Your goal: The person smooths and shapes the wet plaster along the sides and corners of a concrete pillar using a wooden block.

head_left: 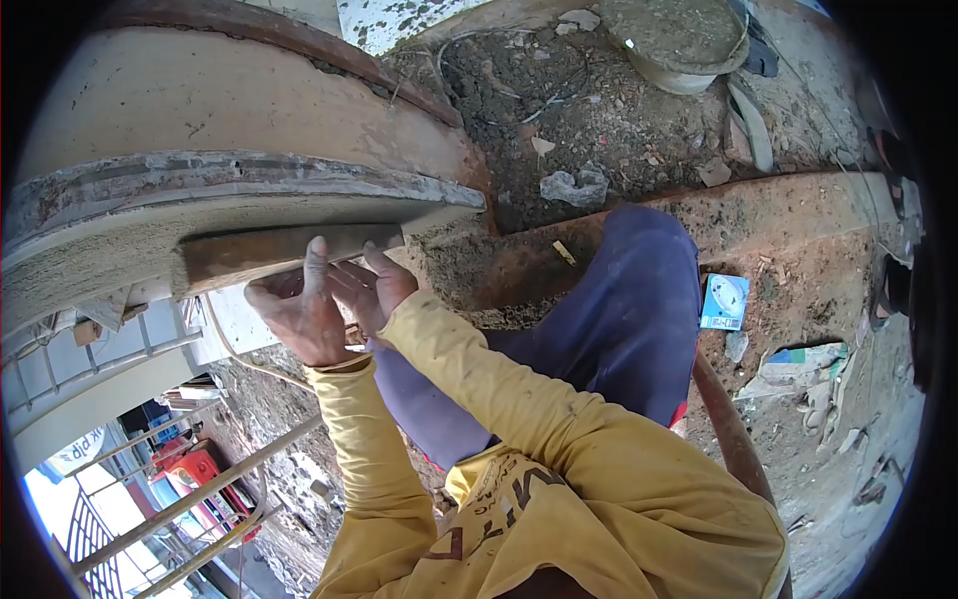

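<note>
A brown wooden batten [244, 253] lies lengthwise against the rough cement face [90, 255] under a ledge [239, 175]. Both my hands are at its lower edge, close together. My left hand [309, 314] grips the batten near its middle, thumb up over its face and fingers curled underneath. My right hand [384, 290] holds it nearer its right end, with the thumb on the face. The fingers behind the wood are partly hidden. Yellow sleeves cover both forearms.
My bent knee [649, 260] rests by a low, dirt-covered wall [778, 205]. A round bucket [689, 50] stands among rubble beyond. A blue box [724, 301] lies at right. Bamboo poles [200, 494] cross the lower left, above a drop with a red vehicle [205, 484].
</note>
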`<control>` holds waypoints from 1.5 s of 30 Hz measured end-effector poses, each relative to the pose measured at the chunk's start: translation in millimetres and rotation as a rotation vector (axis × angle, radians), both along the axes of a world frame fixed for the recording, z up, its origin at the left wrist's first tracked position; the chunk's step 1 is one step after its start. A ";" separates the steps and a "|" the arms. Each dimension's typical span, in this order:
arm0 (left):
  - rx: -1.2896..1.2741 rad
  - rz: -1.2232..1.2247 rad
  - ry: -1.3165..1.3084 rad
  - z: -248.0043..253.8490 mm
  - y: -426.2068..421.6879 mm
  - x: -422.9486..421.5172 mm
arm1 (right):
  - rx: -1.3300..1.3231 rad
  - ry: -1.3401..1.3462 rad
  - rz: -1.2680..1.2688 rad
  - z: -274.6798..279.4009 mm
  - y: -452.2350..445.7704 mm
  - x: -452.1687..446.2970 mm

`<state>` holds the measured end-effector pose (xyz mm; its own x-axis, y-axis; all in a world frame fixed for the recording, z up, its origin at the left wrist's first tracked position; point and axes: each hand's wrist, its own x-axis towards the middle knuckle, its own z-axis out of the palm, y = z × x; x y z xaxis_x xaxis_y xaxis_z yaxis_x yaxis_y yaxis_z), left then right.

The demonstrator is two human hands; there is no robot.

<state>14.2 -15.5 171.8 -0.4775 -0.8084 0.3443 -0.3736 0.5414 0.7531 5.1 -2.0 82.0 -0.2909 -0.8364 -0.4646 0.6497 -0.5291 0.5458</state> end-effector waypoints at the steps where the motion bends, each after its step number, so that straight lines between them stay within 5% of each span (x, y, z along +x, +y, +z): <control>1: -0.029 0.025 -0.002 3.6 -0.6 0.5 | 0.052 0.008 -0.008 11.8 -0.5 0.2; 10: 0.037 0.001 -0.136 -144.3 7.4 -7.1 | 0.325 0.016 -0.115 -131.6 21.1 -25.8; 13: 0.278 0.016 -0.205 -116.1 28.5 -16.9 | 0.468 0.112 -0.089 -128.8 23.5 -28.1; 19: 0.197 -0.094 -0.080 -136.9 -3.6 1.4 | 0.508 0.088 -0.063 -132.4 7.9 -21.2; 21: -0.007 0.042 -0.274 -142.9 -13.2 6.6 | 0.447 0.052 -0.036 -133.2 3.5 -18.0; 23: 0.207 -0.037 -0.051 -130.6 -21.2 8.2 | 0.453 0.072 0.035 -130.3 -9.0 -13.5; 25: 0.080 0.058 -0.195 -125.8 -38.6 22.3 | 0.296 0.014 0.046 -124.9 -21.6 -3.1; 28: 0.153 0.081 -0.019 -117.5 -56.1 47.4 | 0.298 0.068 0.156 -107.6 -36.5 17.0; 35: 0.823 0.073 0.195 -147.0 -41.8 98.1 | 0.583 0.203 0.292 -116.0 10.7 33.5; 37: 1.294 0.163 0.324 -165.4 -36.4 87.0 | 0.547 0.284 0.240 -133.0 34.0 28.0; 40: 1.591 0.107 0.317 -201.4 -18.2 65.4 | 0.871 0.309 0.237 -123.6 64.4 4.4; 45: 1.737 0.078 0.398 -245.7 6.1 25.8 | 0.901 0.381 0.090 -139.7 93.7 -25.6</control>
<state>40.0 -9.4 -73.9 -0.5329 -0.3478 -0.7714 -0.0277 -0.9040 0.4267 -20.5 91.7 -57.8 -0.5058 -0.2412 -0.8283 0.7571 -0.5844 -0.2921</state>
